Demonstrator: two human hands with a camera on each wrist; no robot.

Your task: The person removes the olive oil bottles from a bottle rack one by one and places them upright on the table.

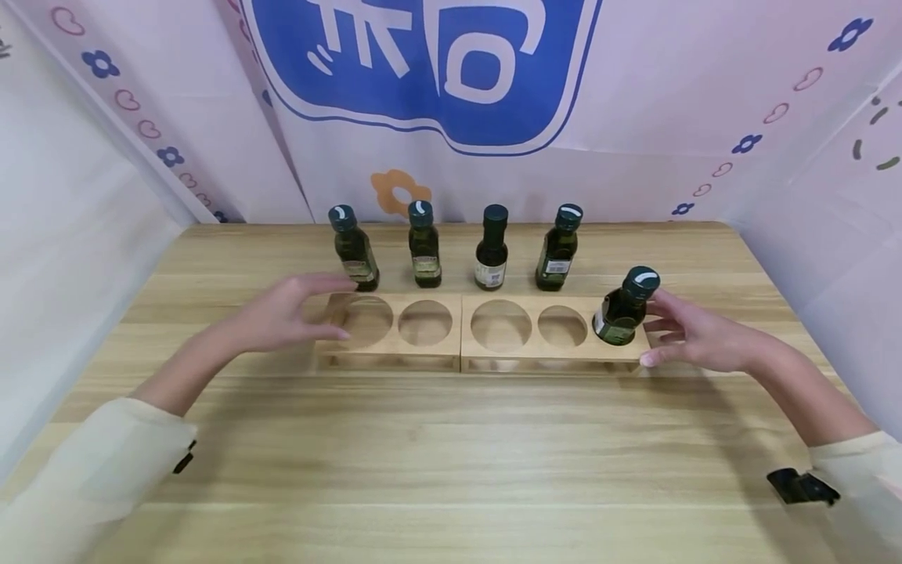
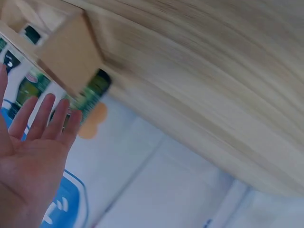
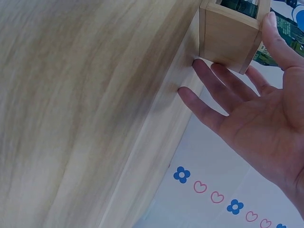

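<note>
A low wooden bottle rack [image 1: 461, 348] with round holes spans the middle of the table, a seam dividing its top. One dark green bottle [image 1: 620, 317] stands in the hole at its right end. My right hand [image 1: 694, 333] is at that end, thumb by the front corner; the right wrist view shows its fingers [image 3: 218, 88] loosely spread by the end panel. At the rack's left end is my left hand [image 1: 282, 317], thumb and fingers apart around the corner. Its palm [image 2: 35, 159] and straight fingers show in the left wrist view, holding nothing.
Several dark bottles stand in a row behind the rack, among them a leftmost one [image 1: 355, 254] close to my left fingertips and one with a pale label [image 1: 491, 254]. Printed white sheets [image 1: 599, 180] wall the wooden table [image 1: 437, 462] at the back and sides.
</note>
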